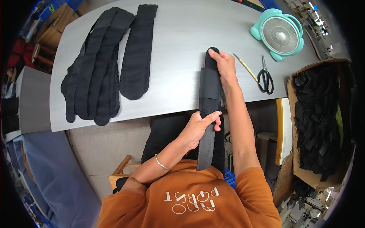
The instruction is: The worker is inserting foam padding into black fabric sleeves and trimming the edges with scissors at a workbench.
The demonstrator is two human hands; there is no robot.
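A long black fabric strap [209, 84] stretches between my two hands at the table's near edge. A wider black band wraps round its middle, and a dark grey foam-like tail hangs below toward my lap. My right hand [225, 64] grips the rounded far end, thumb on top. Lower down, my left hand [200, 125] is closed round the strap just under the band. To the left lie several similar black fabric strips [95, 68] in an overlapping pile, with a single strip [138, 53] beside them.
Right of my right hand lie a thin pointed tool [246, 67] with a tan handle and black-handled scissors [265, 78]. A mint-green fan [280, 34] stands at the far right of the grey table [173, 57]. A cardboard box [298, 167] of small black pieces stands at the right.
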